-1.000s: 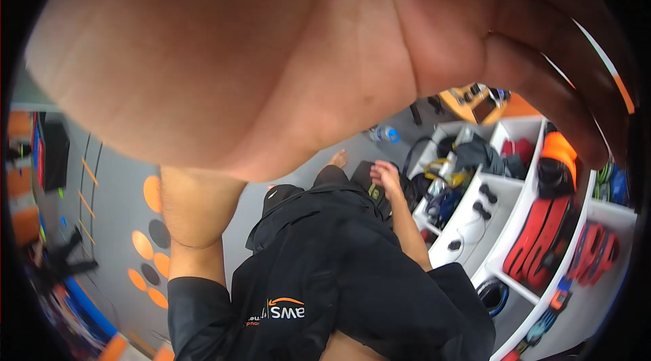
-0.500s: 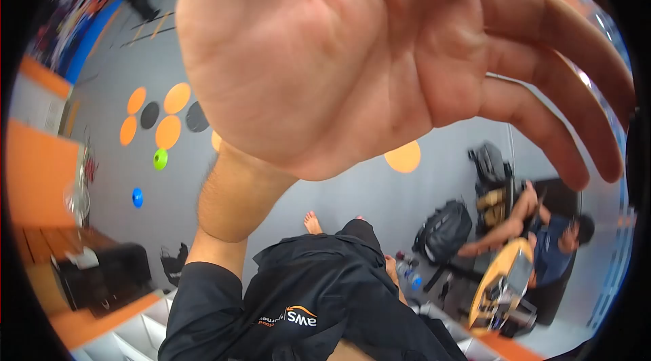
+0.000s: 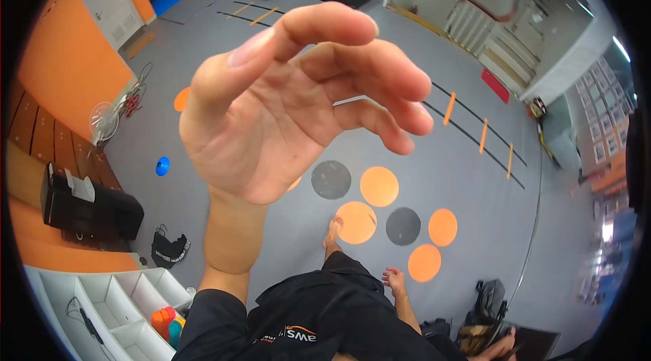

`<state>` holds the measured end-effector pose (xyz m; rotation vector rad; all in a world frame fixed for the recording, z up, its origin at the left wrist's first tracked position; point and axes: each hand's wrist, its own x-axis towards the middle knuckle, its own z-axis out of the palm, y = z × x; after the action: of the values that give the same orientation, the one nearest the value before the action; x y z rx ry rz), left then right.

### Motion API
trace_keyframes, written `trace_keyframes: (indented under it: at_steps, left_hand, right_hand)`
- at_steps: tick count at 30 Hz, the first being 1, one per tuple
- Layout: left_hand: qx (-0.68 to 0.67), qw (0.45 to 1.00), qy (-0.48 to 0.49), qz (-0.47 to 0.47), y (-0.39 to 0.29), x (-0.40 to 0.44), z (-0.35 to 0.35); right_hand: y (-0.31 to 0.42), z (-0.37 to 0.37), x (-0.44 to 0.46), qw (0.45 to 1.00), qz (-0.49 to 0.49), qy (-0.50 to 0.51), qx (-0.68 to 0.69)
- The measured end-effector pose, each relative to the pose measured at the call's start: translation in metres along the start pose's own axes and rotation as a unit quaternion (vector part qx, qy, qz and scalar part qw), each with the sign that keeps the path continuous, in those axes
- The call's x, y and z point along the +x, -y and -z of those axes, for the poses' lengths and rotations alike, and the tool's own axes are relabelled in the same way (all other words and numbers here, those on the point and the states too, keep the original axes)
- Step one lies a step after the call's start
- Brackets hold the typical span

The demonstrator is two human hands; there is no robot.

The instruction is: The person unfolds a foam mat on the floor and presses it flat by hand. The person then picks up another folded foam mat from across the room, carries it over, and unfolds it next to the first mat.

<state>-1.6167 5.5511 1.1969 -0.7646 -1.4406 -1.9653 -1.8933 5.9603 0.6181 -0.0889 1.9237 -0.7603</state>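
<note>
My left hand [image 3: 264, 110] is raised close to the camera, palm toward me. Its fingers curve to the right, apart from one another, with nothing between them. Lower down, my right hand [image 3: 393, 279] hangs beside my black shorts, small in the view, its fingers apart and nothing visible in it. Neither hand touches an object. Below them, my bare foot [image 3: 333, 231] is at the edge of an orange floor disc [image 3: 357, 224]. A black disc [image 3: 331, 180] lies just ahead of it.
A white compartment shelf [image 3: 108, 320] stands at lower left, near a black box [image 3: 95, 208]. A blue cone [image 3: 162, 166] sits on the floor. Floor ladders [image 3: 483, 136] stretch to the right. A backpack [image 3: 489, 298] and a seated person's leg [image 3: 498, 347] are at lower right.
My view has swung to the right and upward. My left hand has drawn away from the camera, its fingers more curled. My bare foot is now at an orange disc.
</note>
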Motion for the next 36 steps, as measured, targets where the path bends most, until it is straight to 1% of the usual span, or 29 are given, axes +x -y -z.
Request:
trace_keyframes:
  at_steps: [1,3,5,6,8,9,11,15,17,19,22,24,25,26,28,31,33,36]
  left_hand:
    - [0.004,1.000,-0.025,-0.005,-0.003,0.004,0.016]
    - [0.028,0.999,-0.037,-0.021,-0.013,0.020,0.049]
    - [0.058,0.997,-0.037,-0.034,-0.022,0.036,0.080]
    - [0.082,0.995,-0.043,-0.021,-0.028,0.037,0.092]
    - [0.129,0.990,-0.053,0.008,-0.040,0.040,0.115]
    - [0.151,0.987,-0.053,0.034,-0.052,0.037,0.129]
    - [0.173,0.982,-0.062,0.039,-0.074,0.027,0.161]
    - [0.195,0.976,-0.100,-0.007,-0.120,-0.012,0.229]
    - [0.210,0.971,-0.114,-0.028,-0.150,-0.034,0.267]
    - [0.217,0.968,-0.120,-0.042,-0.184,-0.049,0.309]
    - [0.214,0.967,-0.126,-0.056,-0.241,-0.062,0.378]
    - [0.222,0.965,-0.129,-0.057,-0.276,-0.075,0.422]
    - [0.226,0.964,-0.128,-0.056,-0.292,-0.082,0.440]
    - [0.228,0.963,-0.129,-0.058,-0.307,-0.090,0.459]
    - [0.222,0.962,-0.145,-0.061,-0.331,-0.106,0.499]
    - [0.224,0.961,-0.153,-0.046,-0.367,-0.125,0.566]
    - [0.227,0.960,-0.159,-0.038,-0.386,-0.139,0.609]
    - [0.232,0.958,-0.167,-0.029,-0.412,-0.159,0.679]
  right_hand:
    - [0.027,-0.004,0.016,1.000,0.004,0.011,-0.013]
    - [0.091,-0.015,0.042,0.999,0.012,0.027,-0.042]
    - [0.167,-0.036,0.081,0.996,0.052,0.046,-0.064]
    - [0.197,-0.044,0.092,0.993,0.062,0.055,-0.078]
    - [0.264,-0.065,0.124,0.978,0.127,0.052,-0.159]
    - [0.298,-0.079,0.136,0.973,0.143,0.058,-0.169]
    - [0.368,-0.115,0.159,0.962,0.181,0.071,-0.191]
    - [0.475,-0.196,0.192,0.935,0.216,0.114,-0.257]
    - [0.509,-0.235,0.210,0.919,0.238,0.136,-0.282]
    - [0.530,-0.273,0.221,0.908,0.258,0.141,-0.298]
    - [0.535,-0.304,0.245,0.930,0.228,0.142,-0.252]
    - [0.520,-0.325,0.273,0.962,0.163,0.156,-0.152]
    - [0.540,-0.353,0.252,0.966,0.124,0.133,-0.185]
    - [0.552,-0.365,0.205,0.966,0.072,0.106,-0.226]
    - [0.583,-0.397,0.157,0.930,0.113,0.100,-0.336]
    - [0.522,-0.408,0.262,0.902,0.096,0.155,-0.391]
    - [0.516,-0.438,0.306,0.898,0.109,0.168,-0.392]
    - [0.525,-0.482,0.367,0.903,0.182,0.169,-0.352]
